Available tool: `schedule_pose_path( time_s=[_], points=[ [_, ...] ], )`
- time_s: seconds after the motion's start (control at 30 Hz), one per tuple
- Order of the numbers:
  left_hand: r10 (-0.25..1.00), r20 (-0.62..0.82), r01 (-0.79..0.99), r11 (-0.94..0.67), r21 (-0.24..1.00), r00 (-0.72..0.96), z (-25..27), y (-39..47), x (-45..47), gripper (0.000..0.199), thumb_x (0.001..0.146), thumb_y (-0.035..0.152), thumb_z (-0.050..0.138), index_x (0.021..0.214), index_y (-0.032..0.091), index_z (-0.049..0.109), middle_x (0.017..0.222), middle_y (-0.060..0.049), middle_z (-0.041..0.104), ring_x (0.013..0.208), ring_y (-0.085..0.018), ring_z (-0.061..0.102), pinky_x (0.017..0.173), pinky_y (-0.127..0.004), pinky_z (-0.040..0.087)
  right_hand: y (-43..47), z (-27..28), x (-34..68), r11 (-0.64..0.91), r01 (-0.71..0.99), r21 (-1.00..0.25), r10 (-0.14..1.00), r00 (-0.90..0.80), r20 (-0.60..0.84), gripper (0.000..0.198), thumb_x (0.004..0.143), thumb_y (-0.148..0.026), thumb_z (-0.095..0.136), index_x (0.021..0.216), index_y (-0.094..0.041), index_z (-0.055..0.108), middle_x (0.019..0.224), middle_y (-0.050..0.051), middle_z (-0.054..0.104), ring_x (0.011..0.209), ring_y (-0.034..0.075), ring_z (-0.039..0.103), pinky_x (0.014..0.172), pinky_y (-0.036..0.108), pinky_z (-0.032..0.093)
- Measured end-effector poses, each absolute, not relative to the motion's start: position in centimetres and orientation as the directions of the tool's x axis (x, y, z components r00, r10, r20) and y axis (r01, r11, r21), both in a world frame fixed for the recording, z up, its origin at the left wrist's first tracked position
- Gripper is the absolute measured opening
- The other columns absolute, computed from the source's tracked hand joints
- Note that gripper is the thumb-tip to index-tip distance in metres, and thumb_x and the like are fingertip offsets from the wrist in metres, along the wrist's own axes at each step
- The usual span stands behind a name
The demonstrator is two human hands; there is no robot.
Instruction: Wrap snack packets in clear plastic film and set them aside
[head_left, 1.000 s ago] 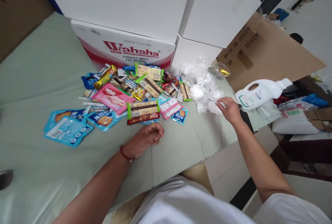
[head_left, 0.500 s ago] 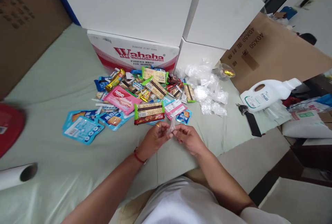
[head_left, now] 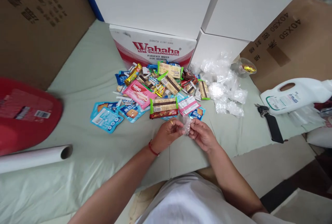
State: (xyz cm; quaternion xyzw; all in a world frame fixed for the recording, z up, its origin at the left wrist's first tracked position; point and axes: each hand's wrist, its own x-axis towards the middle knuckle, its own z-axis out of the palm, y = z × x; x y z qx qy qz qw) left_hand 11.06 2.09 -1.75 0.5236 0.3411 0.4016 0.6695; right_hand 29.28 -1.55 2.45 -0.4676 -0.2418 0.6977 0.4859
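Between my two hands is a small crumpled clear plastic bag [head_left: 186, 125]. My left hand [head_left: 168, 134] pinches its left side, a ring on one finger and a red bracelet at the wrist. On the other side, the fingertips of my right hand [head_left: 204, 134] grip the same bag. Just beyond lies a heap of packaged snacks, with a green-ended wafer bar [head_left: 164, 105] and a pink Nabati pack [head_left: 139, 93]. Blue biscuit packets [head_left: 107, 119] lie to the left of the heap. Right of it is a pile of clear plastic bags [head_left: 220, 87].
A Wahaha carton [head_left: 155, 49] and white boxes [head_left: 155, 2] stand behind the snacks. To the right are a white jug [head_left: 295, 95], keys with a black holder [head_left: 272, 125] and a clear bowl [head_left: 246, 67]. A red object [head_left: 28, 113] and a white tube [head_left: 36, 158] lie left.
The view has swung left, so everything sits further right in the picture. The plastic bag, a narrow upright bunch before, now looks wider and more spread between my fingers.
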Motion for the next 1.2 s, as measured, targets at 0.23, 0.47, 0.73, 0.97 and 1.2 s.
schedule_pose_path(
  time_s=[0.23,0.47,0.73,0.97,1.2],
  points=[
    [0.871,-0.084,-0.304,0.257,0.917,0.484,-1.3,2.7,10.3,0.043,0.078,0.054,0.084,0.082,0.017,0.063,0.069,0.003,0.056,0.064,-0.01,0.047,0.062,-0.025,0.038,-1.1,1.8,30.2,-0.395,-0.493,-0.775,0.903,-0.056,-0.425,0.035,0.072,-0.038,0.09,0.078,-0.02,0.061,0.065,-0.004,0.049,0.056,0.009,0.04,0.051,0.022,0.035],
    [0.878,-0.176,-0.578,0.432,0.692,0.445,-1.0,3.2,9.5,0.043,0.073,0.041,0.092,0.084,0.019,0.056,0.07,0.006,0.051,0.059,-0.006,0.047,0.056,-0.02,0.037,-1.3,1.2,33.2,-0.353,-0.546,-0.76,0.899,0.026,-0.436,0.022,0.07,-0.033,0.079,0.082,-0.024,0.063,0.071,-0.001,0.056,0.056,0.013,0.044,0.049,0.026,0.034],
    [0.86,-0.181,-0.609,0.471,0.637,0.476,-0.8,3.3,9.3,0.04,0.073,0.038,0.093,0.088,0.018,0.062,0.084,0.002,0.06,0.076,-0.01,0.059,0.072,-0.025,0.051,-3.1,1.9,34.9,-0.41,-0.281,-0.868,0.903,0.011,-0.43,0.034,0.072,-0.045,0.085,0.073,-0.022,0.061,0.061,-0.003,0.048,0.056,0.012,0.039,0.053,0.026,0.032],
    [0.848,-0.195,-0.585,0.489,0.647,0.494,-0.9,3.4,9.3,0.039,0.074,0.038,0.092,0.083,0.017,0.061,0.088,0.001,0.061,0.081,-0.013,0.061,0.077,-0.031,0.056,-3.5,4.1,33.9,-0.17,0.286,-0.943,0.931,0.362,-0.058,0.022,0.09,-0.045,0.072,0.089,-0.024,0.067,0.077,-0.001,0.058,0.068,0.015,0.047,0.064,0.029,0.037],
    [0.871,-0.113,-0.53,0.388,0.754,0.478,-1.3,3.0,10.1,0.04,0.074,0.045,0.091,0.077,0.016,0.063,0.083,0.002,0.057,0.074,-0.01,0.054,0.068,-0.023,0.047,-3.5,4.4,27.4,0.202,0.534,-0.821,0.978,-0.065,0.199,0.034,0.084,-0.039,0.082,0.112,-0.026,0.068,0.108,0.008,0.069,0.091,0.023,0.059,0.077,0.035,0.048]
  ],
)
